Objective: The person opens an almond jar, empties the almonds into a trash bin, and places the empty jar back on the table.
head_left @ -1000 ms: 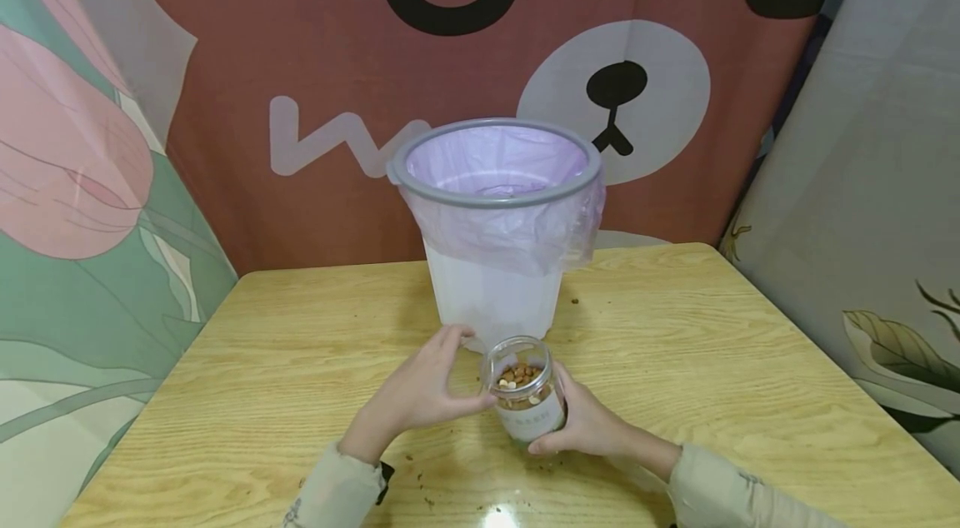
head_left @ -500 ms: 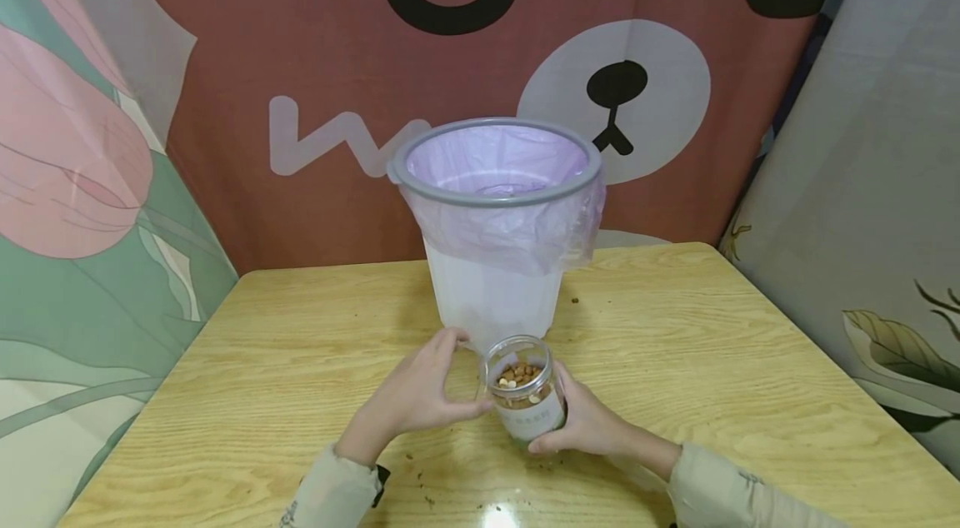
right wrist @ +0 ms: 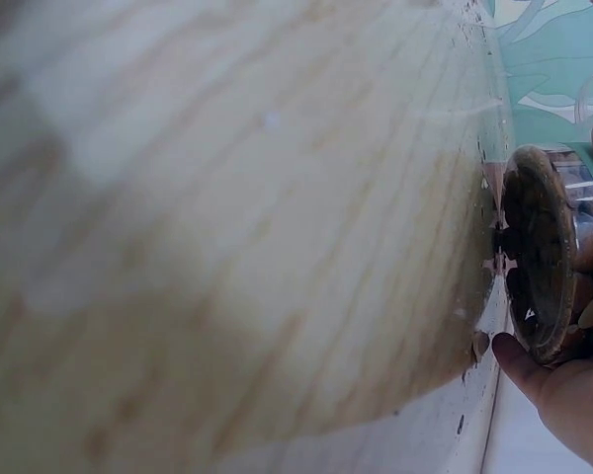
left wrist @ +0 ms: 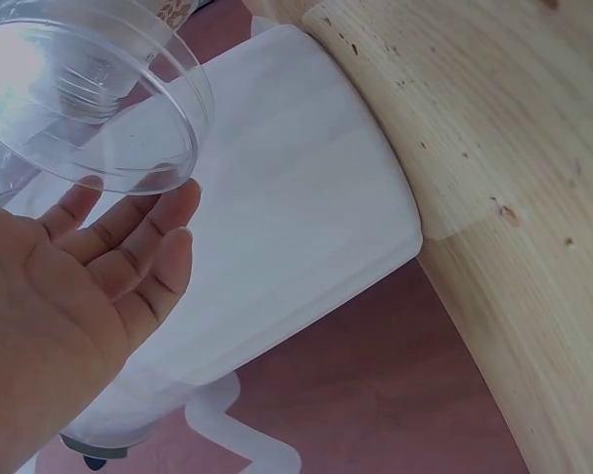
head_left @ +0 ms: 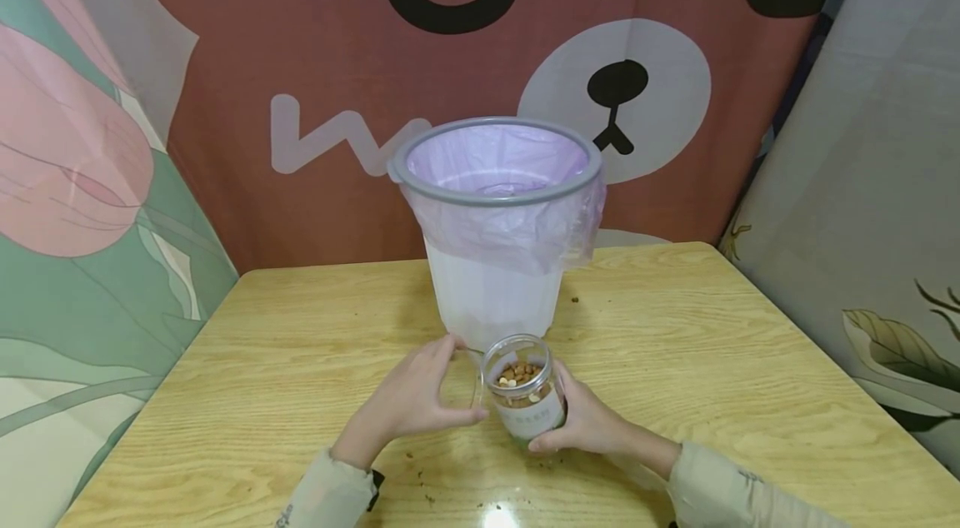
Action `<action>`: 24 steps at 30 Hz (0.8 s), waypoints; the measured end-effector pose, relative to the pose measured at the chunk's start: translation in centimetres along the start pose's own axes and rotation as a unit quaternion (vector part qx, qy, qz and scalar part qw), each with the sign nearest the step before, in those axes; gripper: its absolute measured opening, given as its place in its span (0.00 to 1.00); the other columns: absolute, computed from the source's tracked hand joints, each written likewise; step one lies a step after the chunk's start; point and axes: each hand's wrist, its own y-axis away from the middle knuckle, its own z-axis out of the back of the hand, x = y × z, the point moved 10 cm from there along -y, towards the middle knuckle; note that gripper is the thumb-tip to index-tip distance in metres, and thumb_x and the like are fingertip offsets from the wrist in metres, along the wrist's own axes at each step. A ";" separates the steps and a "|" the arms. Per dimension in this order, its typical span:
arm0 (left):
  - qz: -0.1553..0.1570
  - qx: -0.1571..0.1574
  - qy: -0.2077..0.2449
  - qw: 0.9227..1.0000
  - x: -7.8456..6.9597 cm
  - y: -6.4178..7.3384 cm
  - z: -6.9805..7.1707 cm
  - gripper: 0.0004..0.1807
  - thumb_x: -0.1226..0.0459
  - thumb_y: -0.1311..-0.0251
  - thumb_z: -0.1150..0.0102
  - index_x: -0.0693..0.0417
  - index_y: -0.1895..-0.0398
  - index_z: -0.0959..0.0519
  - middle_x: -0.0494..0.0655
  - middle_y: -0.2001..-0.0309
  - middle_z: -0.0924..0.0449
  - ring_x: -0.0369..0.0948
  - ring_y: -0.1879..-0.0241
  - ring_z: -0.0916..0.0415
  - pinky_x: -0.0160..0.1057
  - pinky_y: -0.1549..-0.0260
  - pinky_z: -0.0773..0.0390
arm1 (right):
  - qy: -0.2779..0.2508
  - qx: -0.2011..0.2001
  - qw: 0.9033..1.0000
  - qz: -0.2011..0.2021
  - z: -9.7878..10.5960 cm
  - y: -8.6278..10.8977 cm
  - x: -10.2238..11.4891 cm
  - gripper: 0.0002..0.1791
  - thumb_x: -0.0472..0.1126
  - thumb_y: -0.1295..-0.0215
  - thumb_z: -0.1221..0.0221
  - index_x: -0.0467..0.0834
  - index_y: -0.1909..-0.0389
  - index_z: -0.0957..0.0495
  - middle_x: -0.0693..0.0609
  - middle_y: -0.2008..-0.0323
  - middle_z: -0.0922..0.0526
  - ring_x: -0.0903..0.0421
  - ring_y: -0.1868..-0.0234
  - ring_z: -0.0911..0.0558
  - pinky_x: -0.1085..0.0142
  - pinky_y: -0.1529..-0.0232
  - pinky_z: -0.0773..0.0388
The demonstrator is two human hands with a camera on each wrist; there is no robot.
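Note:
My right hand grips a clear jar with a pale label, its open mouth tipped a little toward the head camera. Brown nuts and a few pale ones lie inside. In the right wrist view the jar's base shows darkly, nuts pressed behind it, with a fingertip at its edge. To the left of the jar, my left hand pinches a clear round lid between thumb and fingers. The lid stands on edge close beside the jar's mouth; in the head view only its thin outline shows.
Just behind the hands stands a white bin with a grey rim and a pinkish-purple bag folded over it. Small dark crumbs dot the wooden table. A printed bear curtain hangs behind.
My left hand has drawn slightly left and down with the lid, widening the gap to the jar. The right hand and jar have stayed in place.

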 end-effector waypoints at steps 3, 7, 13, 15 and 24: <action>0.002 0.007 0.002 1.000 0.0 0.1 -0.1 0.43 0.34 0.58 0.45 0.51 0.43 0.36 0.47 0.49 0.29 0.44 0.51 0.32 0.47 0.54 0.32 | 0.001 0.001 1.000 0.003 0.0 0.0 0.1 0.56 0.43 0.61 0.29 0.41 0.34 0.56 0.47 0.46 0.30 0.51 0.50 0.27 0.58 0.50 0.33; 0.002 0.017 -0.008 1.000 0.0 0.3 -0.3 0.41 0.38 0.57 0.43 0.40 0.38 0.39 0.47 0.51 0.29 0.44 0.53 0.31 0.47 0.59 0.30 | -0.001 0.002 1.000 0.004 0.0 0.0 0.0 0.57 0.43 0.61 0.29 0.41 0.34 0.56 0.47 0.46 0.30 0.52 0.49 0.28 0.58 0.50 0.33; 0.002 0.026 -0.016 1.000 0.1 0.5 -0.5 0.39 0.39 0.56 0.42 0.34 0.38 0.38 0.45 0.55 0.31 0.41 0.58 0.31 0.43 0.67 0.28 | -0.004 0.003 1.000 0.000 0.0 0.0 -0.1 0.57 0.42 0.61 0.29 0.37 0.34 0.56 0.47 0.46 0.30 0.52 0.49 0.28 0.57 0.49 0.34; 0.001 0.026 -0.012 1.000 0.1 0.5 -0.6 0.38 0.39 0.56 0.42 0.35 0.39 0.37 0.45 0.55 0.31 0.41 0.59 0.31 0.42 0.68 0.28 | -0.004 0.005 1.000 0.001 0.0 0.0 -0.1 0.57 0.42 0.61 0.29 0.36 0.35 0.57 0.47 0.46 0.31 0.51 0.48 0.28 0.57 0.49 0.34; 0.002 0.034 -0.005 0.999 0.3 0.6 -0.7 0.38 0.38 0.57 0.43 0.42 0.41 0.34 0.49 0.50 0.31 0.47 0.54 0.30 0.49 0.64 0.28 | -0.012 0.007 1.000 -0.015 0.0 0.0 -0.1 0.58 0.42 0.61 0.29 0.36 0.34 0.58 0.49 0.45 0.31 0.53 0.48 0.29 0.57 0.48 0.35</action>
